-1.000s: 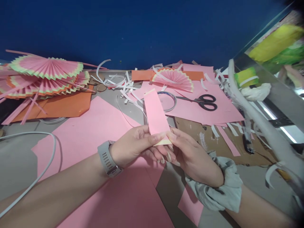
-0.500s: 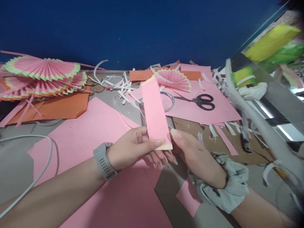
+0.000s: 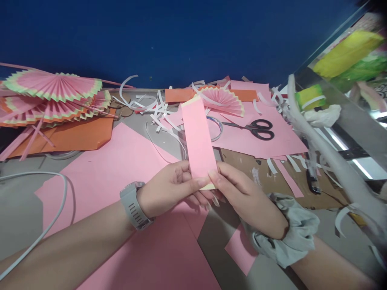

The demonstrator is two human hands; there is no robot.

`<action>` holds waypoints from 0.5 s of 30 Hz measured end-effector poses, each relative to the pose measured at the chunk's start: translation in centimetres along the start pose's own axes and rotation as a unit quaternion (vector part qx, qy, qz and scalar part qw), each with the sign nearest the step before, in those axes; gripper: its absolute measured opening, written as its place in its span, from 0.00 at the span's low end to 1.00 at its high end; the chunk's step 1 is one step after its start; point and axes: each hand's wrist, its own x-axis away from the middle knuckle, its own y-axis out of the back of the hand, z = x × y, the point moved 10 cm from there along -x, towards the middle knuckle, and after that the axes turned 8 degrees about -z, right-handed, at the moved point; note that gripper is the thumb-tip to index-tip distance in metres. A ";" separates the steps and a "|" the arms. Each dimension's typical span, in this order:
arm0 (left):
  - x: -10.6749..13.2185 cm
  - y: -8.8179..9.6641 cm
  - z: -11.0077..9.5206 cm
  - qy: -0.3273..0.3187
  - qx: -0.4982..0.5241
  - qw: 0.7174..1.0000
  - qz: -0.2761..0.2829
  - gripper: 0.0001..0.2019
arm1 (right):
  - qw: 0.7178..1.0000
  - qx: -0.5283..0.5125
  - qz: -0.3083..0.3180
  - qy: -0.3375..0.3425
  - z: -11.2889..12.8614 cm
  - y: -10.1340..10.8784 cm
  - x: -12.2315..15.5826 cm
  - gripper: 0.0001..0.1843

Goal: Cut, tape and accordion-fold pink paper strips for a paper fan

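Head view, and what a neat hold: the left hand (image 3: 167,187) was closed on a pink paper strip (image 3: 198,139), thumb pressed on its near end, fingers curled beneath; the right hand (image 3: 244,195) pinched that same end, thumb on top! The strip stretched away from both hands, pale yellow at either end. Beyond the right hand lay black scissors (image 3: 262,129), with a pleated fan (image 3: 225,101) farther off, while a large pink sheet (image 3: 102,169) spread out below and beyond the left hand.
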 end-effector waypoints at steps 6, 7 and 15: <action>-0.2 0.2 0.1 0.000 0.000 1.000 -0.009 0.12 | 0.999 0.026 -0.003 0.024 0.2 -0.1 0.0 0.14; -0.2 0.3 0.1 0.001 -0.003 1.000 -0.014 0.12 | 0.999 0.028 -0.004 0.025 0.2 -0.1 0.0 0.14; -0.1 0.0 0.1 -0.008 -0.011 1.000 -0.009 0.12 | 0.999 0.028 0.001 0.018 0.1 -0.2 0.2 0.12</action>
